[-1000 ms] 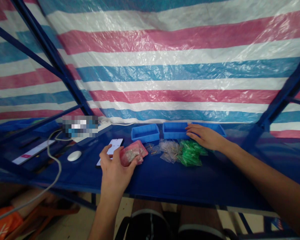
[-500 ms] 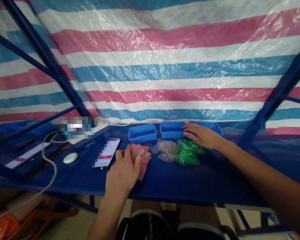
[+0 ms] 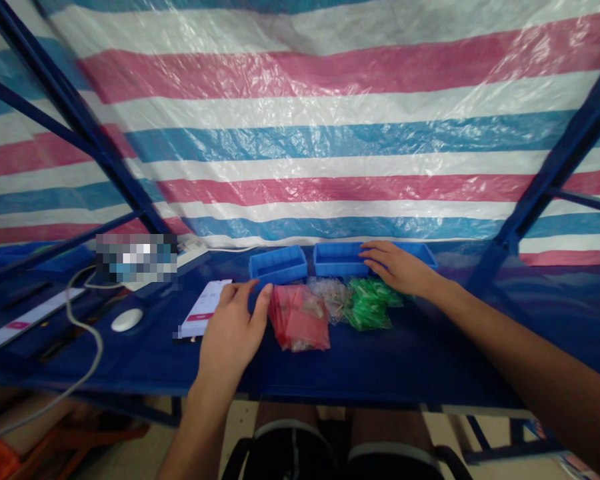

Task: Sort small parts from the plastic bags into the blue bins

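Note:
Just left of a pile of pink plastic bags is my left hand, its thumb and fingers apart and nothing in it. To the right of the pink pile lie clear bags with small contents I cannot make out, then green bags. My right hand hovers or rests by the blue trays, fingers spread, above the green bags. Behind the piles stand a left blue tray, a middle blue tray and a right blue tray, which my right hand partly hides.
On the left lie a phone, a white mouse, a pale cable and a white power strip. Blue frame posts rise on both sides before a striped plastic sheet. Part of another person shows at lower left.
My left hand has come off the pink bags and moved left. The pink bags now lie spread flatter on the table. My right hand stays near the trays; the view has shifted slightly.

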A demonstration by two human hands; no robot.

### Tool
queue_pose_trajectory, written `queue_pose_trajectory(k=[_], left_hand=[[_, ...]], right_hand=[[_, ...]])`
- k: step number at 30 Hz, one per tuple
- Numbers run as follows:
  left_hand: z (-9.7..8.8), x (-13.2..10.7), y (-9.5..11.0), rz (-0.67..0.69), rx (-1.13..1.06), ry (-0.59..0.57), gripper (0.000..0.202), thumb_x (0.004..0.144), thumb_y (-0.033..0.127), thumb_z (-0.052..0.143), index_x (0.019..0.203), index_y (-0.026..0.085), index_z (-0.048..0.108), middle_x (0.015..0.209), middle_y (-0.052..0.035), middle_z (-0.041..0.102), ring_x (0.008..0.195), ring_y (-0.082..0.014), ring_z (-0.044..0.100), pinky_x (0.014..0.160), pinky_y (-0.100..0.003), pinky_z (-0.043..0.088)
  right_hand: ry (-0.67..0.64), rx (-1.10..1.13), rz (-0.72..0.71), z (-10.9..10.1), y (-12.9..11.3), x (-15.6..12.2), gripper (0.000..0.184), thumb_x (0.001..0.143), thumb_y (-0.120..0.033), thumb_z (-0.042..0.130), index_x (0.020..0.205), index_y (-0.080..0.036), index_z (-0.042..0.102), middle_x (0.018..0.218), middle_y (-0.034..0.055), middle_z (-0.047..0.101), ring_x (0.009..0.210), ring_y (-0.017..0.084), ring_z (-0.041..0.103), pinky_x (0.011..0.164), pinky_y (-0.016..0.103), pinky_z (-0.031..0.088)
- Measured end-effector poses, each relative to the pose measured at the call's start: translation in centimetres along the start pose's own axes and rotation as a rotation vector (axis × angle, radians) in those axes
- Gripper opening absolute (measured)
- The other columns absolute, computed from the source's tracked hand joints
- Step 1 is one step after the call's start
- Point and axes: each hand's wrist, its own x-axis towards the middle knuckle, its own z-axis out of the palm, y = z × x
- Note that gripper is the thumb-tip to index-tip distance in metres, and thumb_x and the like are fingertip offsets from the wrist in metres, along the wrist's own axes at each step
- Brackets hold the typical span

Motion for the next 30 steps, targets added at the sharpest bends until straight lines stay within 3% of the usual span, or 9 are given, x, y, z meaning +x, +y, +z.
queue_pose_trajectory(k=[4,7,10,11,19,23,26,28,30], left_hand=[[0.5,5.4,0.2,0.297,-0.038,-0.034,0.046,0.105,0.049,0.051,0.125,0.018,0.077,0.126,-0.0136,0.076,0.121,-0.0331,0.070,0.116,-0.051,0.050],[2.2,9.3,1.6,0.453,-0.114,-0.229,0.048,0.102,0.047,0.058,0.141,0.021,0.071,0.132,-0.0114,0.077,0.126,-0.0300,0.070,0.117,-0.046,0.050],[4.3,11.9,2.7,0.488,-0.131,-0.511,0.059,0.095,0.045,0.069,0.150,0.024,0.066,0.137,-0.0106,0.076,0.121,-0.0291,0.074,0.109,-0.040,0.055],[4.9,12.4,2.9,0.501,-0.140,-0.549,0.056,0.096,0.043,0.068,0.148,0.025,0.067,0.140,-0.0100,0.075,0.121,-0.0284,0.075,0.109,-0.039,0.055],[6.4,13.0,2.8,0.587,-0.165,-0.522,0.043,0.103,0.032,0.056,0.142,0.026,0.073,0.133,-0.0071,0.079,0.117,-0.0275,0.077,0.106,-0.038,0.056],[6.7,12.5,2.3,0.616,-0.150,-0.482,0.043,0.104,0.030,0.054,0.143,0.026,0.073,0.131,-0.0080,0.080,0.118,-0.0277,0.076,0.107,-0.040,0.055],[7.0,12.0,1.9,0.657,-0.151,-0.420,0.044,0.106,0.026,0.049,0.143,0.028,0.073,0.128,-0.0089,0.080,0.114,-0.0253,0.075,0.105,-0.040,0.056],[7.2,11.7,1.7,0.668,-0.150,-0.398,0.045,0.106,0.022,0.046,0.141,0.027,0.074,0.125,-0.0092,0.080,0.111,-0.0242,0.076,0.105,-0.039,0.057],[7.2,11.5,1.7,0.669,-0.159,-0.396,0.043,0.107,0.026,0.047,0.140,0.026,0.075,0.126,-0.0095,0.080,0.112,-0.0245,0.076,0.106,-0.040,0.056]], right_hand=[[0.056,-0.092,0.086,-0.9,0.5,-0.2,0.046,0.106,-0.049,0.057,0.142,-0.025,0.072,0.135,0.0171,0.066,0.129,0.037,0.064,0.117,0.058,0.050],[-0.046,-0.077,0.140,-1.2,1.3,-0.5,0.050,0.104,-0.050,0.061,0.147,-0.027,0.069,0.120,0.0149,0.073,0.112,0.035,0.072,0.107,0.055,0.057],[-0.138,-0.020,0.134,-1.1,1.7,-0.7,0.047,0.106,-0.038,0.058,0.151,-0.025,0.065,0.129,0.0129,0.077,0.117,0.034,0.075,0.108,0.052,0.057],[-0.143,-0.015,0.135,-1.0,1.6,-0.7,0.048,0.106,-0.034,0.057,0.152,-0.025,0.063,0.135,0.0122,0.076,0.122,0.035,0.074,0.110,0.052,0.056],[-0.157,-0.062,0.188,-1.0,0.1,-0.4,0.045,0.104,-0.021,0.053,0.145,-0.025,0.071,0.140,0.0103,0.076,0.127,0.036,0.073,0.112,0.051,0.055],[-0.157,-0.042,0.186,-1.4,-0.8,-0.4,0.041,0.107,-0.032,0.055,0.143,-0.024,0.071,0.134,0.0122,0.077,0.120,0.037,0.075,0.110,0.052,0.056],[-0.032,-0.162,0.228,-1.8,-2.8,0.2,0.040,0.108,-0.043,0.055,0.135,-0.024,0.076,0.123,0.0172,0.076,0.111,0.038,0.074,0.101,0.054,0.058],[0.014,-0.202,0.144,-1.9,-4.8,1.0,0.039,0.109,-0.044,0.053,0.132,-0.024,0.077,0.122,0.0174,0.075,0.119,0.039,0.069,0.107,0.055,0.054],[-0.043,-0.099,0.017,-1.4,-7.0,1.8,0.039,0.109,-0.045,0.053,0.133,-0.023,0.075,0.120,0.0153,0.076,0.118,0.036,0.068,0.110,0.055,0.053]])
